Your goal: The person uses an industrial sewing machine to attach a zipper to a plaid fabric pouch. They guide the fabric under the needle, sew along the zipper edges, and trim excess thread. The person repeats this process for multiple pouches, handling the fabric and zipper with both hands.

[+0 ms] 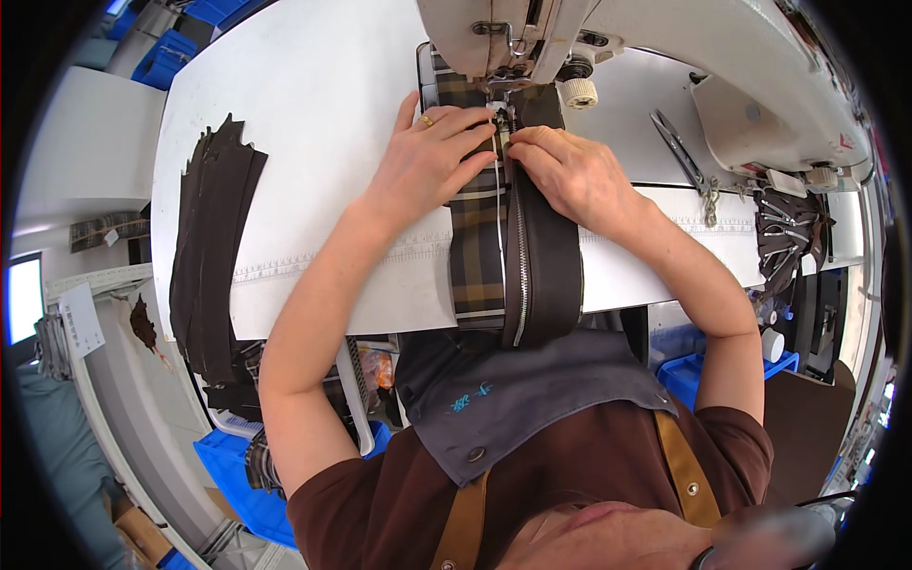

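Observation:
A strip of brown, black and white plaid fabric lies under the needle area of a white sewing machine and hangs over the table's near edge. Along its right side runs a metal-toothed zipper on dark tape, beside a dark brown fabric panel. My left hand rests on the plaid, fingers stretched toward the presser foot. Close to the foot, my right hand pinches the zipper's edge between thumb and fingers; the fingertips partly cover it.
Scissors lie right of the machine's needle, near a small metal chain. Dark brown fabric pieces are piled at the left of the white table. Several zippers with metal pulls sit at the right edge. Below is a blue bin.

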The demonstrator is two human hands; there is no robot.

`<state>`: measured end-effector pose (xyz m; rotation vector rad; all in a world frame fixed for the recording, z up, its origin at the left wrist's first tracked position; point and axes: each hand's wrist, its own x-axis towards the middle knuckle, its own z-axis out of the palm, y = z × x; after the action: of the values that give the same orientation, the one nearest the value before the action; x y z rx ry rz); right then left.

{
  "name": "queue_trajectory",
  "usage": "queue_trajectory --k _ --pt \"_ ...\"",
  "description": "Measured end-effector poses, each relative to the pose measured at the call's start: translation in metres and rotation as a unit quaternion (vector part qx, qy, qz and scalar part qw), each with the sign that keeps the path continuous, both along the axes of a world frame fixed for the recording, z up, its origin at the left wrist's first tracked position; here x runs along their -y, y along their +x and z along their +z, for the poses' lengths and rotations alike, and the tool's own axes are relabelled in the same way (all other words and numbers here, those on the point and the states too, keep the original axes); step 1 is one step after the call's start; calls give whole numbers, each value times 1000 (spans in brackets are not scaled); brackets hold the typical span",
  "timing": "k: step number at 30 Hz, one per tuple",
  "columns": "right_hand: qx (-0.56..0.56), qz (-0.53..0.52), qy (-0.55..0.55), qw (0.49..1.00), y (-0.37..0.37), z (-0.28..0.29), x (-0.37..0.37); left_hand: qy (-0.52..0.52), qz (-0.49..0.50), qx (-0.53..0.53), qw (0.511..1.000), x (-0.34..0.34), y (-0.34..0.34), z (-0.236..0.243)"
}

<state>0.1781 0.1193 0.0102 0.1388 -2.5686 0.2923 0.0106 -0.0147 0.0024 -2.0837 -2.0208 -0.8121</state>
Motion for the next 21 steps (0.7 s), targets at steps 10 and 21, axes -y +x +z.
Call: queue_trajectory --k 10,21 --pt "-47 -17 -155 987 1 1 3 9 4 4 1000 1 -1 -3" --pt "-22 -42 37 998 4 -4 4 -8 -22 -3 1000 54 62 4"
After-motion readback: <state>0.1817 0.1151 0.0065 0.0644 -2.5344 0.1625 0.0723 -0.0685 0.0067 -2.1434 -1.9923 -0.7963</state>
